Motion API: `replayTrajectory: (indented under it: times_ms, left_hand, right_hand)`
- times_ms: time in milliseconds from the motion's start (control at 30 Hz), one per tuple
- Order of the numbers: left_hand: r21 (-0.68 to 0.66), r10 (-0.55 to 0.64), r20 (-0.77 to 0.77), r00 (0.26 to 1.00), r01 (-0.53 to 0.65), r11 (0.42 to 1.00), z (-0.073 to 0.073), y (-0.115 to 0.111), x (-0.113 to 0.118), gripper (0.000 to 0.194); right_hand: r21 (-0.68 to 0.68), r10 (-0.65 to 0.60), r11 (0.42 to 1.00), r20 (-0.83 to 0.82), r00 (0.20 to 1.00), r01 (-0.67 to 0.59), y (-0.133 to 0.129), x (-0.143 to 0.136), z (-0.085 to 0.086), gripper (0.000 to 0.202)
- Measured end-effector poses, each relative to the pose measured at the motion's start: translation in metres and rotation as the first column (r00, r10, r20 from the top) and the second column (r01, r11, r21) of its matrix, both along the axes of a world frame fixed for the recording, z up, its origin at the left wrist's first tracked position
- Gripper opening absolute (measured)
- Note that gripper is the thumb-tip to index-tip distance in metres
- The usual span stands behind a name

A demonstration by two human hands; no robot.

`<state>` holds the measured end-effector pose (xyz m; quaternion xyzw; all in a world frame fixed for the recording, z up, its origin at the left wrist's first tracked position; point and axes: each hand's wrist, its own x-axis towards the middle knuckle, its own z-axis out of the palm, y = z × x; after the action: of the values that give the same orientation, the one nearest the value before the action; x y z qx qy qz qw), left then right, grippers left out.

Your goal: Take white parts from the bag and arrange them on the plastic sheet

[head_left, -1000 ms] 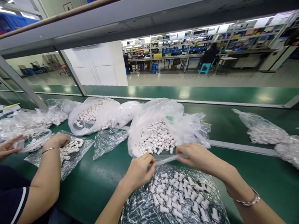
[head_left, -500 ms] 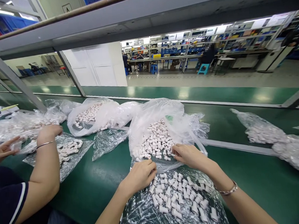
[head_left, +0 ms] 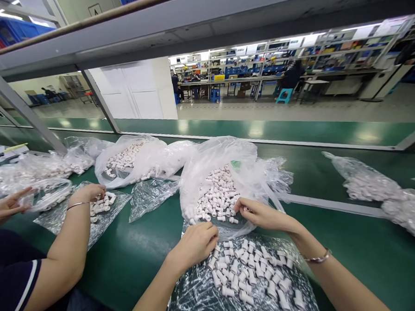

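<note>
An open clear plastic bag (head_left: 186, 189) lies in front of me, holding a heap of small white plastic fittings (head_left: 218, 192). My right hand (head_left: 257, 213) is at the right side of the bag's mouth, fingers curled together, with a bit of a white fitting (head_left: 245, 209) showing at the fingertips. At the near lip of the bag rests my left hand (head_left: 198, 242), its fingers closed; their tips are turned away, so what they hold is hidden. Below both hands, several more short tubular white fittings (head_left: 248, 271) are spread on a clear plastic sheet or flat bag (head_left: 197, 300).
To my left, a co-worker's hand (head_left: 87, 193) reaches over white fittings on another plastic sheet (head_left: 102, 228); the other hand (head_left: 10, 207) holds a clear bag. Filled bags (head_left: 372, 184) lie on the green table (head_left: 358, 236) at right. A shelf beam (head_left: 186, 24) crosses above.
My right hand has shifted slightly left over the heap, while my left hand stays at the bag's lip. The co-worker's near hand has moved right to the fittings on their sheet.
</note>
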<state>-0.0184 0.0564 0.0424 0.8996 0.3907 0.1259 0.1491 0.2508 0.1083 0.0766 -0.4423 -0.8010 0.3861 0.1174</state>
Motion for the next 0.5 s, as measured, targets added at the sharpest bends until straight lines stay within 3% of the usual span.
replayTrajectory:
  times_ms: [133, 300, 367, 433, 500]
  left_hand:
    - [0.005, 0.004, -0.005, 1.000, -0.004, 1.000, 0.000, 0.000, 0.000, 0.017]
    - [0.018, 0.003, -0.009, 1.000, -0.003, 1.000, 0.000, -0.001, 0.000, 0.015]
    - [0.027, 0.004, -0.008, 1.000, -0.004, 1.000, 0.000, -0.001, 0.000, 0.015]
    - [0.021, -0.003, -0.013, 1.000, 0.003, 1.000, 0.000, 0.000, 0.000, 0.017]
    - [0.005, -0.010, -0.019, 1.000, 0.010, 1.000, 0.000, 0.000, 0.000, 0.019]
  right_hand:
    - [0.199, -0.036, 0.980, 0.153, 0.988, 0.005, -0.011, -0.016, -0.013, 0.016]
    - [0.245, -0.118, 0.967, 0.166, 0.979, 0.075, -0.011, -0.028, -0.021, 0.015]
    - [0.162, -0.091, 0.984, 0.107, 0.990, 0.073, -0.008, -0.026, -0.014, 0.022]
    - [-0.053, -0.072, 0.996, -0.090, 0.993, 0.067, -0.006, -0.022, -0.004, 0.032]
    - [-0.296, -0.127, 0.955, -0.342, 0.931, 0.021, -0.006, -0.020, 0.005, 0.038]
